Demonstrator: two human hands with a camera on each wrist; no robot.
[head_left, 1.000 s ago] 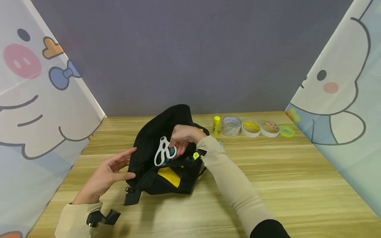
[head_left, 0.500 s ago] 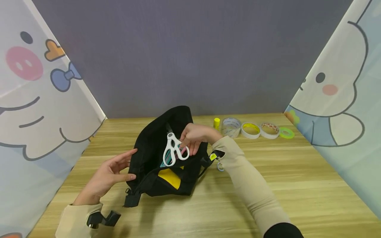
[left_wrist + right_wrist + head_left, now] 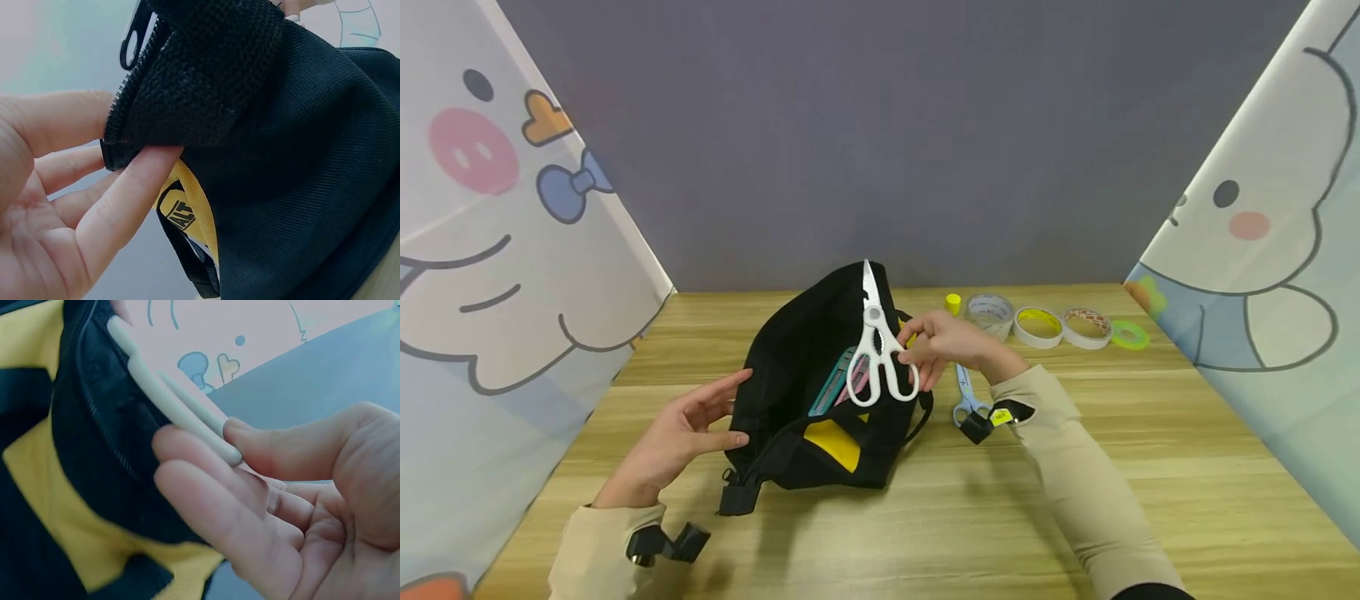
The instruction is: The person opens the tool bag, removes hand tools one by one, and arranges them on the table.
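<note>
A black zip bag (image 3: 778, 333) with yellow patches stands with its mouth gaping on the table. At its left edge, my left hand (image 3: 685, 429) holds the rim between thumb and fingers; the left wrist view shows the zipper edge between them. My right hand (image 3: 947, 346) pinches one handle loop of white-handled scissors (image 3: 875, 333) between thumb and fingers. These scissors hang over the bag's right side, blades pointing up. Inside the bag lie a teal utility knife (image 3: 832, 387) and a pink one (image 3: 853, 382), partly hidden behind the scissors' handles.
Light blue scissors (image 3: 964, 387) lie under my right wrist. Behind stand a yellow glue stick (image 3: 953, 303), a clear tape roll (image 3: 989, 315), two white tape rolls (image 3: 1037, 333) (image 3: 1086, 333) and a green tape roll (image 3: 1129, 335). A grey wall panel closes off the back.
My right hand has drawn the white scissors up out of the bag and to the right, uncovering the utility knives. My left hand has stayed at the bag's rim.
</note>
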